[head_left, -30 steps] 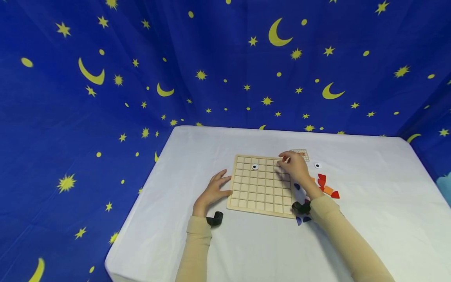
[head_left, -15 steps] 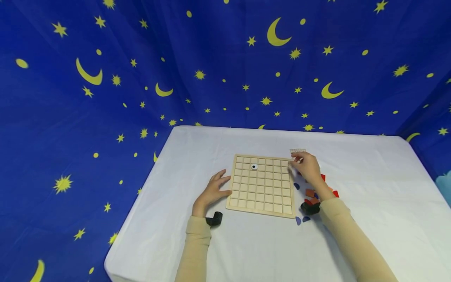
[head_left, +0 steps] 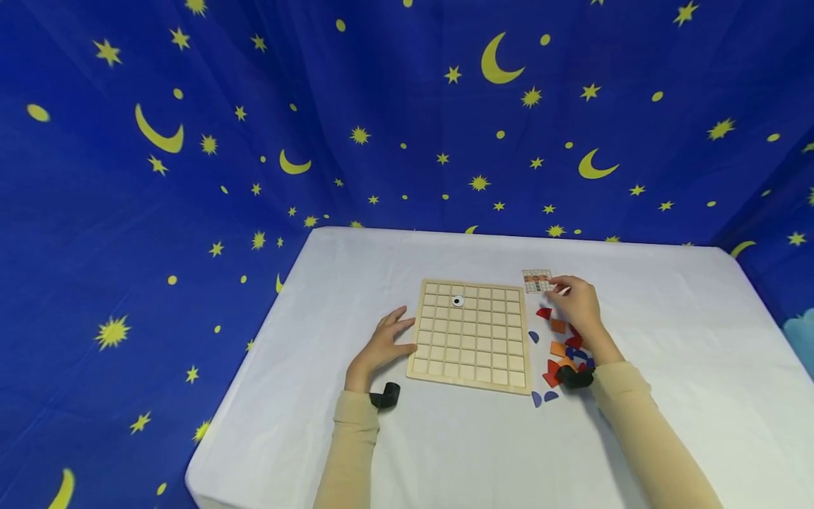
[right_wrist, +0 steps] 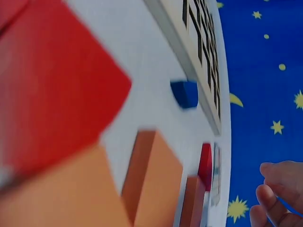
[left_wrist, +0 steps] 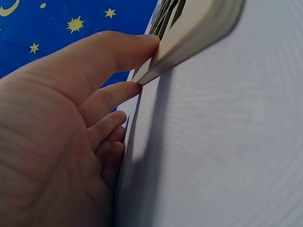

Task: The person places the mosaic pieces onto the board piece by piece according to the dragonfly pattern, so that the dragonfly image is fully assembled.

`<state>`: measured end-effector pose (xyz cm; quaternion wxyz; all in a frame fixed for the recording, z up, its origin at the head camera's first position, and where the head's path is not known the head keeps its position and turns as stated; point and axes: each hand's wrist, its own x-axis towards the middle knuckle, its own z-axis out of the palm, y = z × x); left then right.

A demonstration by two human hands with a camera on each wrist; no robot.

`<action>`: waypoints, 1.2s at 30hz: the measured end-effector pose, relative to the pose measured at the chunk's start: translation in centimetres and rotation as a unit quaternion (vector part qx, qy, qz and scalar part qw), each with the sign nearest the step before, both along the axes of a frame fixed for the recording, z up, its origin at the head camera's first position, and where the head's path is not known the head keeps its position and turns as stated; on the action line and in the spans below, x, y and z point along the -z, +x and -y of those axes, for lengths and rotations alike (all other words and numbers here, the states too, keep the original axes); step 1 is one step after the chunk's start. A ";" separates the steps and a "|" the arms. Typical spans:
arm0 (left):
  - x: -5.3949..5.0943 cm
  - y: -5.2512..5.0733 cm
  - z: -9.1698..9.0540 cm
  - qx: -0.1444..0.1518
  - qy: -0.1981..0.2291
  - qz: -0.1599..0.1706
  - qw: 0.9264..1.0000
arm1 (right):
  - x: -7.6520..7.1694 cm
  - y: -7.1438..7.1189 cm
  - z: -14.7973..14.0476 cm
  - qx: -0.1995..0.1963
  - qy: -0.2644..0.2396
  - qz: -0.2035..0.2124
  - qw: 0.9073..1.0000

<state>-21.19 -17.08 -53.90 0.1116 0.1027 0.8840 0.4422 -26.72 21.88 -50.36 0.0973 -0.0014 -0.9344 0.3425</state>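
A square wooden grid board [head_left: 467,385] lies on the table, with one round white eye piece [head_left: 458,301] in an upper-left cell. My left hand [head_left: 379,351] is at the board's left side, its thumb and index finger touching the edge; the left wrist view has the thumb [left_wrist: 128,53] resting on the rim. My right hand [head_left: 580,305] hovers over the loose pieces, beside the small pattern card [head_left: 535,280]. Its fingers are loosely bent, and no piece shows between them. A red piece [head_left: 543,313] and an orange square [head_left: 557,325] lie below that hand.
More red, orange and blue pieces [head_left: 579,353] lie right of the board, partly under the right wrist. Blue half-round pieces [head_left: 533,337] sit near its right edge. A blue star-patterned curtain [head_left: 407,127] stands behind the white-covered table [head_left: 445,445].
My right hand has moved right, from above the board's upper-right corner to beside the card, uncovering the card and several pieces. My left hand stays at the board's edge.
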 end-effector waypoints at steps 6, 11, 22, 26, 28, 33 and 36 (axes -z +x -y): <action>0.1 -0.2 0.1 0.001 -0.002 0.000 1.000 | 0.3 -0.2 -1.3 0.013 0.000 0.026 1.000; 0.0 -0.2 0.0 0.001 0.000 0.000 1.000 | 0.9 -0.2 -2.2 0.019 -0.027 0.041 0.999; -0.2 0.0 0.1 0.000 -0.001 0.001 1.000 | 1.7 0.0 -3.5 0.022 -0.036 0.053 0.998; -0.2 0.0 0.1 0.000 0.001 0.001 1.000 | 1.7 0.2 -3.6 0.018 -0.029 0.071 0.997; -0.2 -0.1 0.1 -0.001 0.002 0.001 1.000 | 1.8 0.2 -3.6 0.017 -0.027 0.083 0.996; -0.1 0.0 0.0 -0.003 0.002 0.002 1.000 | 2.2 0.1 -3.8 0.018 -0.024 0.097 0.995; -0.1 0.0 -0.1 -0.003 0.001 0.005 1.000 | 2.4 0.0 -3.9 0.018 -0.022 0.093 0.995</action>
